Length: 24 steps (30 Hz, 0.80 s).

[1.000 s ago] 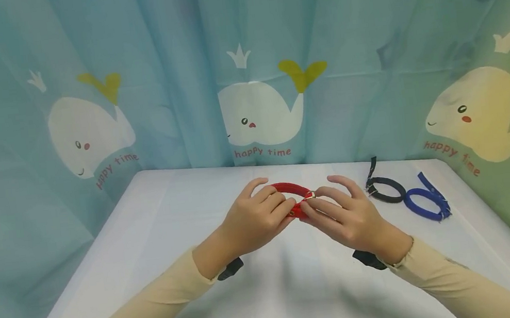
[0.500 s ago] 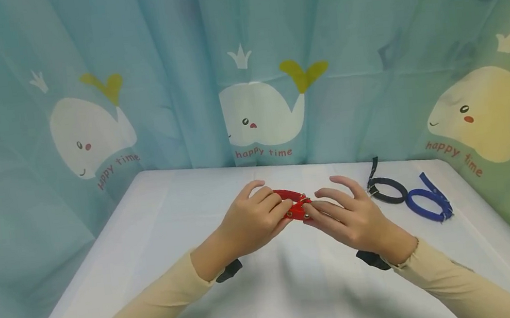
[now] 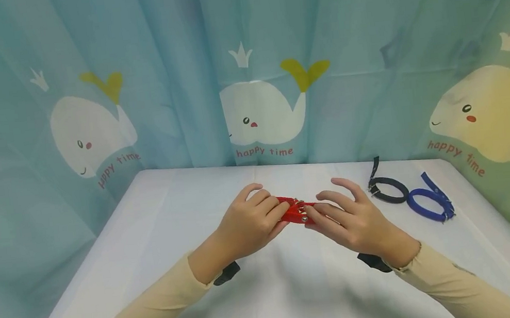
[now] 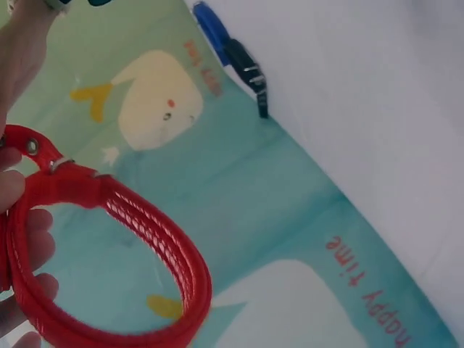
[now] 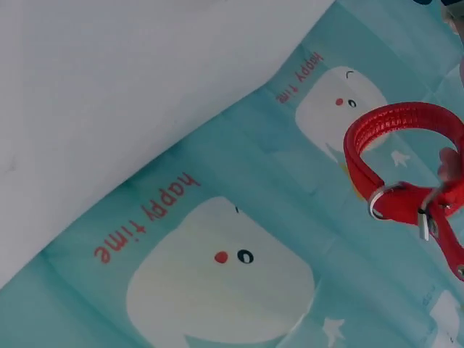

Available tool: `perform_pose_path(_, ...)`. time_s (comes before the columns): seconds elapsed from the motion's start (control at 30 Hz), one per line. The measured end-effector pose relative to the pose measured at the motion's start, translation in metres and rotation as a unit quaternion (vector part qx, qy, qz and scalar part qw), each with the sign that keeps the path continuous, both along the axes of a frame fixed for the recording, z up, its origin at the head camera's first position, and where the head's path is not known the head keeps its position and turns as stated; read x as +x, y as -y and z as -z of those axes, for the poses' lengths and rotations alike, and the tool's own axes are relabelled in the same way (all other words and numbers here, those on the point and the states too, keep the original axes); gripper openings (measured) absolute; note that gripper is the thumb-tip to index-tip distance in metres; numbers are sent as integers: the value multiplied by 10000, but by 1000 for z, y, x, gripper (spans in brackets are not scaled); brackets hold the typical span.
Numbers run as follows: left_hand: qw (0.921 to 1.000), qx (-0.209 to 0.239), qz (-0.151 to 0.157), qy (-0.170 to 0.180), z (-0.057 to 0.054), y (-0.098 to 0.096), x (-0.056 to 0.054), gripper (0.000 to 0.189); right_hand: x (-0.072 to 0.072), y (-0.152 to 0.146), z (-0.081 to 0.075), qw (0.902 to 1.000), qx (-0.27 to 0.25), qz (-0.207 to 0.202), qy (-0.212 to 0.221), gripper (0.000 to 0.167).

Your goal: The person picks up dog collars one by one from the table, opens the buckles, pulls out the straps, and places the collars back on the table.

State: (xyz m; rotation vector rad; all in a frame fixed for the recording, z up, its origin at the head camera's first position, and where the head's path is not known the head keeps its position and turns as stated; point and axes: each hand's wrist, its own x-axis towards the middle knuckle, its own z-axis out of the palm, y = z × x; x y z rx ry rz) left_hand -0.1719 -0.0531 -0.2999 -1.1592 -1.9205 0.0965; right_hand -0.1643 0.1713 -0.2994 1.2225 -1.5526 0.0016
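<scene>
A red pet collar (image 3: 295,218), fastened into a loop, is held up above the table between both hands. My left hand (image 3: 250,226) pinches its left side between thumb and fingers. On the other side, my right hand (image 3: 354,220) pinches the strap beside the buckle, its upper fingers raised. In the left wrist view the collar's padded band (image 4: 194,279) forms a round loop, with a metal eyelet (image 4: 32,146) in the strap. The right wrist view shows the metal buckle (image 5: 425,222), a D-ring (image 5: 375,201) and the studded strap end (image 5: 451,250) hanging past the buckle.
On the white table (image 3: 157,205), a black collar (image 3: 402,189) and a blue collar (image 3: 437,192) lie side by side at the back right. Behind the table's far edge hangs a blue curtain (image 3: 182,84) printed with whales.
The collar has tilted, so its loop looks flatter from the head view. Its buckle has shifted left, away from the right fingertips, and more red strap shows at the right hand.
</scene>
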Motion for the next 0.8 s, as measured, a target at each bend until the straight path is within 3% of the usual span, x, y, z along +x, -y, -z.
perform_pose_path(0.27,10000,2,32,-34,-4,-4,-2,25,0,7,0,9998,18,144,96,26)
perform_pose_path(0.43,9998,-23,-73,168,-2,-1,-2,29,0,2,0,9996,-5,163,245,27)
perform_pose_path(0.67,9998,100,105,142,-3,-7,-5,20,-3,8,-1,9994,-26,146,315,26)
perform_pose_path(0.8,9994,152,-51,309,-1,-2,-7,22,-1,3,-3,9993,-45,127,360,25)
